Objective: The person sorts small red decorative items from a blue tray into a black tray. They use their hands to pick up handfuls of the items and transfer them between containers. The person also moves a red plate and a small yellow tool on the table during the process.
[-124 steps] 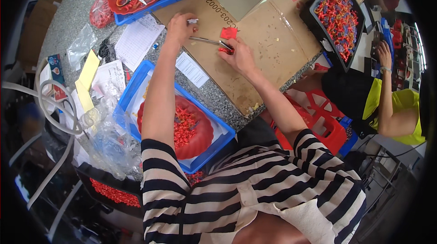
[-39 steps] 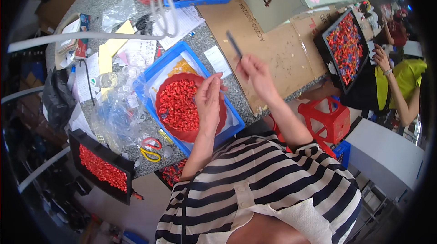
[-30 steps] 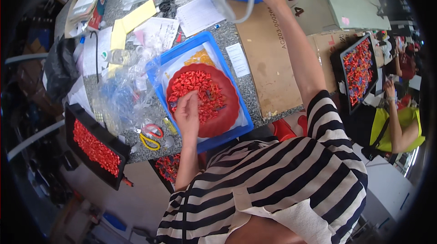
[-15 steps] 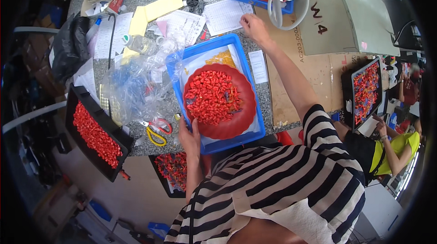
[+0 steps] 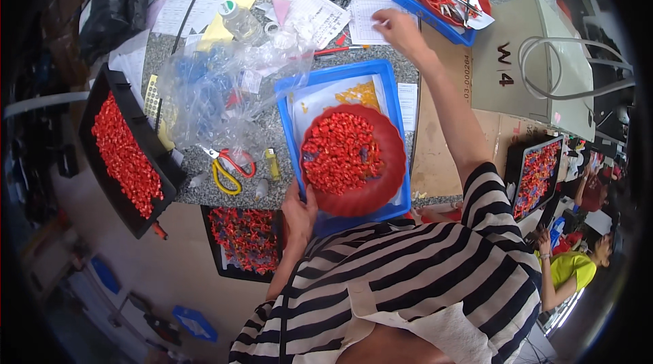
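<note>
A scalloped red bowl [image 5: 391,180] full of small red pieces, with a few dark bluish ones among them, sits in a blue tray [image 5: 288,134]. White paper and small yellow pieces [image 5: 364,94] lie in the tray behind the bowl. My left hand [image 5: 299,216] grips the tray's near left edge, its thumb up beside the bowl. Beyond the tray, my right hand [image 5: 403,32] is over a printed sheet [image 5: 364,19]. Its fingers are loosely bent and apart, with nothing visible in them. A red pen [image 5: 339,50] lies left of that hand.
Left of the tray are scissors [image 5: 231,168], crumpled clear plastic bags [image 5: 204,89] and a clear bottle [image 5: 238,21]. A black tray of red pieces [image 5: 126,153] juts off the left edge. A blue basket [image 5: 435,21] with scissors stands far right, by a large box [image 5: 524,58].
The view has shifted, so the table items sit further right and the far basket shows more fully. My right hand stays over the sheet with its fingers more bent; my left stays at the tray.
</note>
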The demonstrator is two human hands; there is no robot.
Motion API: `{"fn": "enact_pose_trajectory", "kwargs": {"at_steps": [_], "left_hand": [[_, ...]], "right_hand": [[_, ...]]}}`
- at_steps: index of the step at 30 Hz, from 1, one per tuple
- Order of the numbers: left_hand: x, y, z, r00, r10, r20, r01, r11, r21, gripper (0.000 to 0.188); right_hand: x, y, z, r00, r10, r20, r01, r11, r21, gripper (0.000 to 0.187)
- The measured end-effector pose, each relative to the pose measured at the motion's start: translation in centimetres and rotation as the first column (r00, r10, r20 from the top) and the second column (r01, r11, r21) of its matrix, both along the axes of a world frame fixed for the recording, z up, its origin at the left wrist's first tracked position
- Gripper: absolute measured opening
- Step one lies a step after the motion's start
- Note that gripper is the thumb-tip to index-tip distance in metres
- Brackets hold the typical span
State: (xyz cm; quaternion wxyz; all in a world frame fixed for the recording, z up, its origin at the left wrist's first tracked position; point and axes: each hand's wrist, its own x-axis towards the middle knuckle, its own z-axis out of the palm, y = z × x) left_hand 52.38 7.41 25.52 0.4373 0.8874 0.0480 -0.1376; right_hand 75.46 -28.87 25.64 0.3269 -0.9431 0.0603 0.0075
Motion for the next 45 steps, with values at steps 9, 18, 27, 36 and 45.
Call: {"fn": "enact_pose_trajectory", "kwargs": {"at_steps": [9,18,27,36,45], "left_hand": [[-0.8,0.0,0.7,0.981,0.087,-0.173,-0.092,0.995,-0.027,0.035],[-1.4,0.4,-0.1,0.991,0.102,-0.090,-0.105,0.994,-0.030,0.030],[0.0,-0.6,0.2,0.996,0.052,-0.076,-0.059,0.994,-0.094,0.030],[0.2,-0.3,0.1,0.999,0.025,-0.043,-0.028,0.998,-0.050,0.030],[0.4,-0.1,0.6,0.991,0.044,-0.130,-0.053,0.996,-0.070,0.030]], "right_hand": [[2.5,7.5,-3.3,0.827,0.536,-0.168,-0.560,0.763,-0.322,0.043],[3.9,8.3,-5.7,0.683,0.708,-0.180,-0.695,0.555,-0.458,0.022],[1.2,2.6,2.8,0.838,0.494,-0.232,-0.540,0.688,-0.485,0.021],[2.5,-12.9,10.4,0.993,-0.003,-0.119,-0.086,0.673,-0.734,0.030],[1.1,4.2,-1.1,0.944,0.137,-0.299,-0.225,0.932,-0.285,0.036]]}}
